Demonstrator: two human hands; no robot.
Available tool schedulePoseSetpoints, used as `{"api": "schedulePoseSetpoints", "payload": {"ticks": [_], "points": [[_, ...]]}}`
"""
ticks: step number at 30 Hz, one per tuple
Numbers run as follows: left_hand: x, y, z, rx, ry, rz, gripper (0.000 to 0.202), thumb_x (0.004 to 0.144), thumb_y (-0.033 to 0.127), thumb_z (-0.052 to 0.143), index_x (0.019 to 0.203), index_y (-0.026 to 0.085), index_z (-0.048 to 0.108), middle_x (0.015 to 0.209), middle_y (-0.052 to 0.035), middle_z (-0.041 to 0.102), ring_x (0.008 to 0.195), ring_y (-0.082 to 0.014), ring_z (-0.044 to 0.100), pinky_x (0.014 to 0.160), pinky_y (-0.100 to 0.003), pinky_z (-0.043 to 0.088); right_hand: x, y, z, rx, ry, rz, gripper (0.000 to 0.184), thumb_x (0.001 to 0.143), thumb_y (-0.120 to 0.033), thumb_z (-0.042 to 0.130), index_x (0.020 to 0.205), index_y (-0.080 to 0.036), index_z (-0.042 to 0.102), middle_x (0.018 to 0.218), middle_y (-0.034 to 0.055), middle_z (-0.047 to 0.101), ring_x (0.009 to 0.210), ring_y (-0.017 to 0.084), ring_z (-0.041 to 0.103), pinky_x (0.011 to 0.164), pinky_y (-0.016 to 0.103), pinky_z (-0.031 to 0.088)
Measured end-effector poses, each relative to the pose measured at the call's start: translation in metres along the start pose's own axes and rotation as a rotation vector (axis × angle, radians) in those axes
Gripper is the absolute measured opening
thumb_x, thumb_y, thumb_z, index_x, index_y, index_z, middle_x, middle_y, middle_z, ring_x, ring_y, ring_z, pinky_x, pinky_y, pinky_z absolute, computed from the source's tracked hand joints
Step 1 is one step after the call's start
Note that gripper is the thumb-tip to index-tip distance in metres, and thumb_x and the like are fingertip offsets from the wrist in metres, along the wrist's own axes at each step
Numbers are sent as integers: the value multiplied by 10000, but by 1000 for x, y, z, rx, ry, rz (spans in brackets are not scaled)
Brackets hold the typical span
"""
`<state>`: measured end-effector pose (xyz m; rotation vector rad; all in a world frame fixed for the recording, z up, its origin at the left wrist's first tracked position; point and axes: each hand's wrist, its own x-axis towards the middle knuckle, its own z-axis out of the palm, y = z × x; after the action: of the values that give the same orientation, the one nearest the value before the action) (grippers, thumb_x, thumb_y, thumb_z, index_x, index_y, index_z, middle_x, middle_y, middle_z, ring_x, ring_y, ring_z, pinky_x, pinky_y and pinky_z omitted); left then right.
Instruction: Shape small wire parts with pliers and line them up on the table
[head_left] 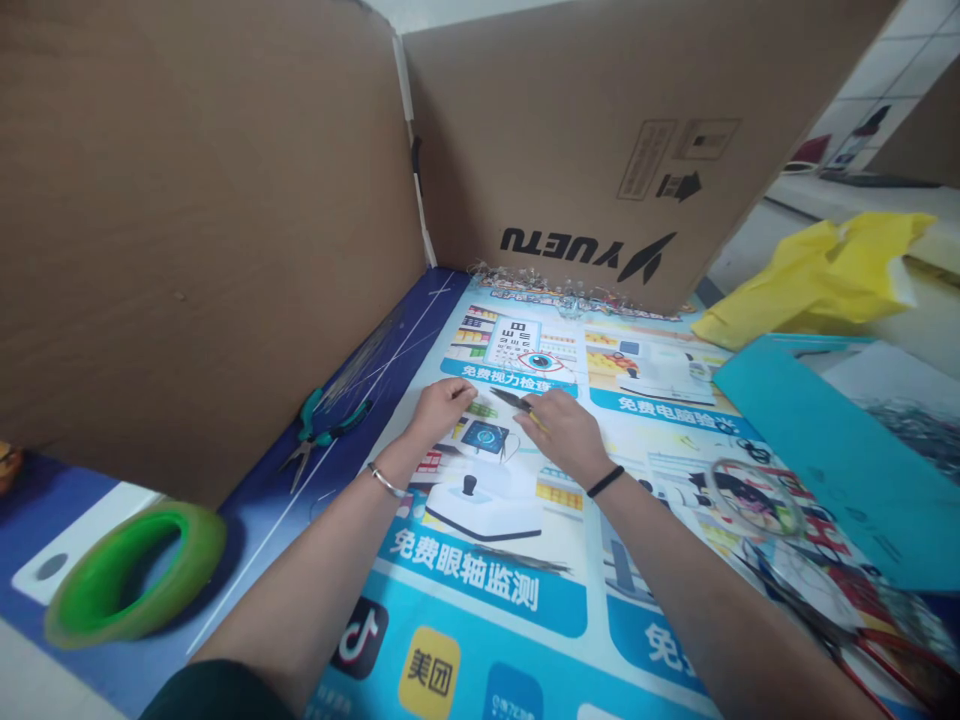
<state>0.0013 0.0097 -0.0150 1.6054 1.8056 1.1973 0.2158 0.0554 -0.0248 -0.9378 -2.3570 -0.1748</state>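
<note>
My right hand (559, 432) is wrapped round a small pair of needle-nose pliers (510, 399) with dark pointed jaws and a bit of yellow on the handle. The jaws point left, toward my left hand (444, 410), whose thumb and fingers are pinched together. Whatever sits in that pinch is too small to make out. Both hands are over a printed poster sheet (487, 590) that covers the table. Off to the left lies another pair of pliers (315, 430) with teal handles, its jaws spread, beside several thin wires (360, 365).
Cardboard panels (225, 200) stand at the left and back, with small clear scraps (555, 285) along the back one. A green tape roll (135, 575) is front left. On the right are a teal box (840, 460), a yellow bag (817, 280), a wire coil (750, 495) and red-handled scissors (885, 650).
</note>
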Motion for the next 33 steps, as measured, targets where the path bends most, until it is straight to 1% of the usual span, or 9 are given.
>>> {"api": "schedulePoseSetpoints", "payload": {"ticks": [2, 4, 8, 13, 19, 23, 26, 30, 33], "points": [[1, -1, -1, 95, -7, 30, 191, 770, 287, 512, 645, 183, 612, 699, 0, 622, 705, -135, 544, 675, -227, 391, 0, 4, 3, 53, -1, 93, 388, 872, -479, 434, 1036, -183, 625, 921, 76, 616, 874, 174, 549, 713, 263, 414], [1, 0, -1, 201, -15, 52, 182, 774, 269, 510, 662, 189, 628, 738, -9, 639, 737, -144, 550, 712, -243, 390, 0, 6, 5, 83, -46, 153, 392, 866, -491, 436, 1048, -198, 623, 922, 67, 617, 861, 174, 562, 699, 267, 429], [0, 1, 0, 327, -38, 61, 161, 783, 236, 502, 755, 200, 656, 817, -26, 659, 790, -157, 563, 745, -263, 397, 2, 5, 3, 97, -137, 203, 389, 852, -502, 444, 1048, -219, 624, 909, 54, 615, 863, 178, 570, 700, 270, 434], [1, 0, 1, 321, -16, 23, 149, 769, 255, 543, 847, 201, 659, 835, -31, 661, 785, -164, 578, 731, -273, 415, 3, 4, 1, 116, -179, 247, 357, 843, -489, 458, 1026, -233, 628, 924, 48, 616, 879, 179, 568, 706, 268, 425], [2, -3, 0, 259, -21, 45, 145, 768, 229, 526, 824, 199, 656, 828, -27, 653, 788, -166, 577, 731, -276, 423, 4, 2, -3, 115, -218, 255, 342, 838, -478, 464, 1011, -234, 631, 895, 48, 609, 882, 180, 555, 704, 263, 404], [-1, 3, -5, 262, -12, 76, 130, 766, 214, 514, 790, 198, 641, 813, -22, 635, 793, -158, 567, 714, -260, 418, 6, 1, -5, 104, -244, 269, 342, 835, -481, 464, 1010, -243, 635, 886, 41, 605, 859, 170, 551, 678, 253, 390], [-6, 17, -8, 345, -87, 98, 117, 769, 230, 515, 748, 203, 627, 791, -15, 631, 771, -151, 558, 702, -253, 402, 6, 1, -4, 96, -248, 277, 338, 828, -488, 471, 1000, -251, 639, 897, 36, 604, 847, 164, 551, 661, 248, 381], [-16, 38, -7, 468, -264, 84, 134, 760, 300, 538, 724, 206, 627, 759, -21, 638, 705, -158, 559, 630, -255, 378, 7, 2, -3, 103, -252, 272, 325, 820, -483, 485, 995, -257, 639, 895, 31, 601, 864, 165, 552, 658, 245, 377], [-22, 49, -3, 584, -316, 64, 129, 746, 304, 553, 723, 206, 632, 791, -31, 650, 713, -175, 569, 604, -263, 362, 7, 2, -3, 117, -260, 284, 331, 818, -484, 484, 994, -251, 641, 906, 33, 601, 840, 162, 556, 652, 249, 380]]}}
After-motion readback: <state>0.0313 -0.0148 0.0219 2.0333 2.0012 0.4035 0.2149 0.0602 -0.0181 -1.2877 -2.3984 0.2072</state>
